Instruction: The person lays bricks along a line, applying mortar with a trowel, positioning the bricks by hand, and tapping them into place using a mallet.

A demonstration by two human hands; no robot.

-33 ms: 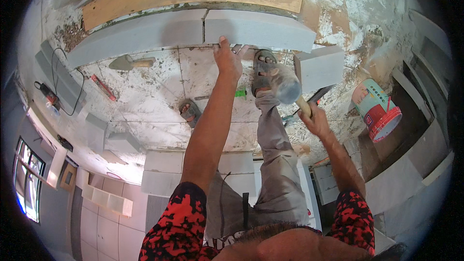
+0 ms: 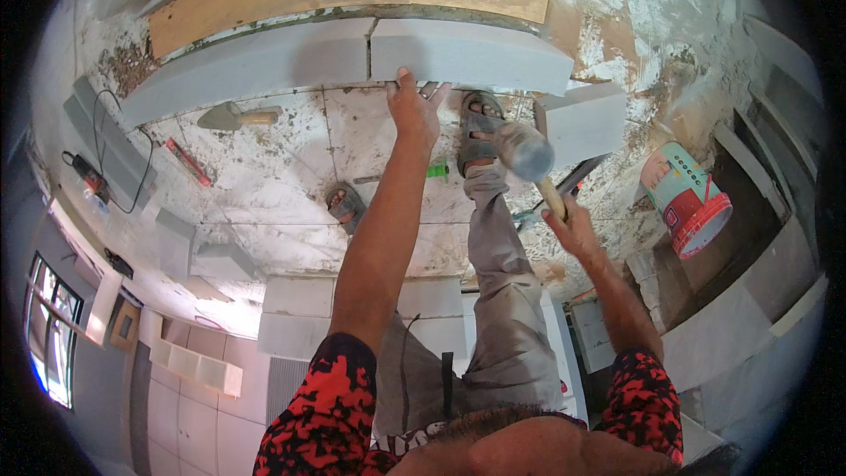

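Observation:
Two light grey blocks lie end to end in a row, a narrow gap between them. My left hand [image 2: 412, 113] grips the near edge of the right-hand block [image 2: 467, 51] close to that gap, thumb on its face and the fingers partly hidden at the edge. In my right hand [image 2: 573, 227] is a mallet [image 2: 526, 152], held by its pale wooden handle. Its rounded grey head is in the air, on the near side of the block row. A shorter grey block [image 2: 586, 123] rests on the floor to the right of the mallet.
A trowel [image 2: 225, 115], a red level [image 2: 188, 161] and a green-handled tool [image 2: 435, 171] lie on the dusty tiles. My sandalled feet stand between them. An open bucket [image 2: 687, 198] lies tilted at right, near stacked slabs [image 2: 749, 159]. A corded power tool [image 2: 88, 174] is at left.
The mallet head has shifted slightly away from me, and my right hand has turned a little with it. My left hand keeps its place on the block.

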